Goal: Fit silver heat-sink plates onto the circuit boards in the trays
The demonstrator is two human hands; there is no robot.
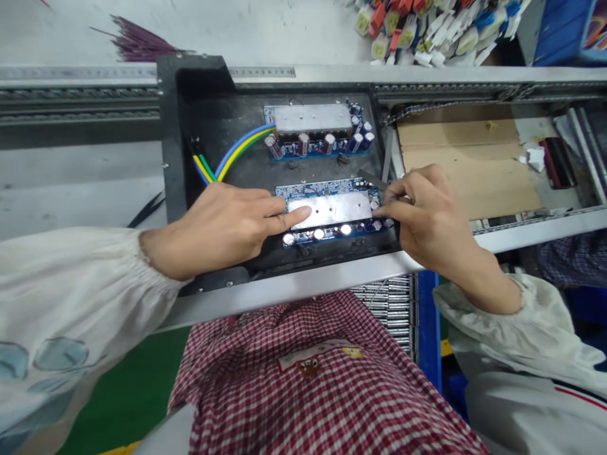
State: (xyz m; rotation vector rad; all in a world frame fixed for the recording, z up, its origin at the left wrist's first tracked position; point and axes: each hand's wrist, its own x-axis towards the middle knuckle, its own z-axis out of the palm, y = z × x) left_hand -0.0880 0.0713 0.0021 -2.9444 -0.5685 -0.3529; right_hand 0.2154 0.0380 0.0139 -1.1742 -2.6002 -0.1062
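A black open housing (227,151) lies in front of me with two blue circuit boards in it. My left hand (232,221) grips the left end of the near circuit board (327,186), its finger laid on the silver metal plate (344,209). At that board's right end my right hand (424,218) is closed in a pinch at the board's edge; its fingertips are partly hidden. A dark flat strip (372,179) lies beside these fingers. The far circuit board (315,150) sits behind, with blue, yellow and green wires (241,146) running from it to the housing's left side.
Metal conveyor rails (313,276) run along the housing. Cardboard (455,158) lies on the right, past a dark chain (427,109). Behind are bundled connectors (427,31), purple wires (140,41), a ruler (265,72) and a blue bin (564,31).
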